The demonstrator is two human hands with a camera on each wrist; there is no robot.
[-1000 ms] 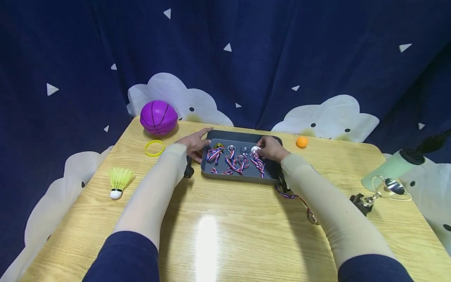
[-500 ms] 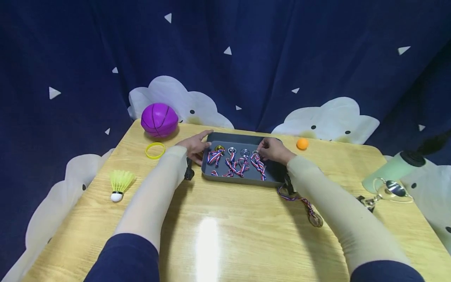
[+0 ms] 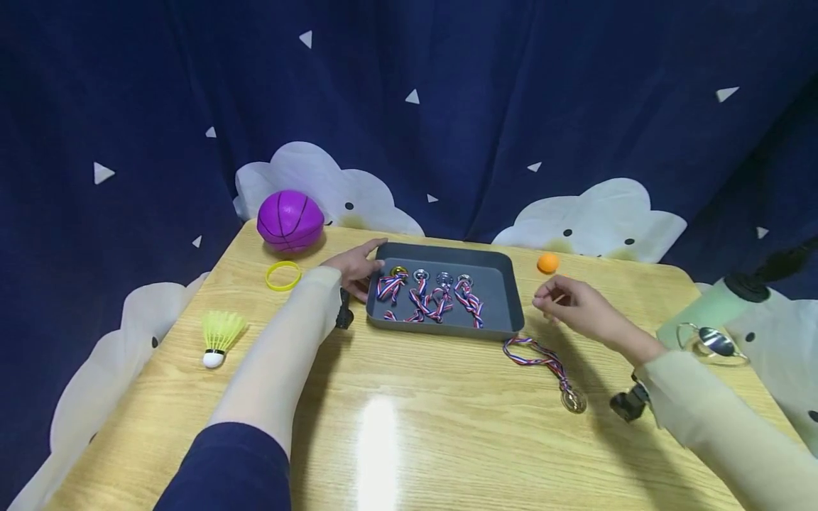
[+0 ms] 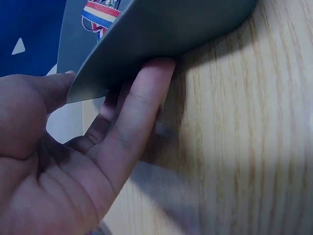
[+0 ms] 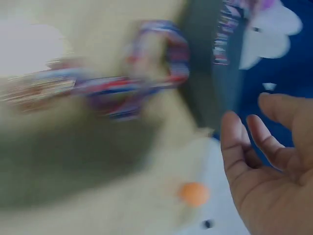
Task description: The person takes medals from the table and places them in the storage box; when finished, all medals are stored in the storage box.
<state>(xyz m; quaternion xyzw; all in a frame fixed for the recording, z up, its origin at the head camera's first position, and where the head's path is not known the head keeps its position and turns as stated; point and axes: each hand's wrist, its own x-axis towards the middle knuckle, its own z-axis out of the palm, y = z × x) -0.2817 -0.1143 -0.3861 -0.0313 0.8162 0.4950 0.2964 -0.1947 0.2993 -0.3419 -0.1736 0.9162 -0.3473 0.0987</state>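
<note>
My left hand [image 3: 353, 267] rests against the left end of the grey tray [image 3: 495, 272], fingers [image 4: 142, 107] straight and pressed along its outer wall, thumb up at the rim; that grip pinches nothing. The tray's long axis runs sideways away from this hand, across the surface [image 3: 409, 426].

Inside the tray lie four medals [image 3: 431, 291] in a row, discs at the far wall and striped ribbons trailing back toward me. The one nearest my left grip has a gold disc [image 3: 398, 271]; the other three look silver.

My right hand [image 3: 575, 306] hovers off the tray's right end, clear of it, fingers loosely spread and holding nothing. Just below and toward me from this hand lies a loose medal [image 3: 573, 401] on the surface, its ribbon [image 3: 533, 353] stretching from the tray's near right corner out to the disc, pointing away from the tray on a slant. Beyond my right grip sits an orange ball [image 3: 547, 263].

Past my left hand are a yellow wristband [image 3: 282, 275] and a purple ball [image 3: 290, 220].
</note>
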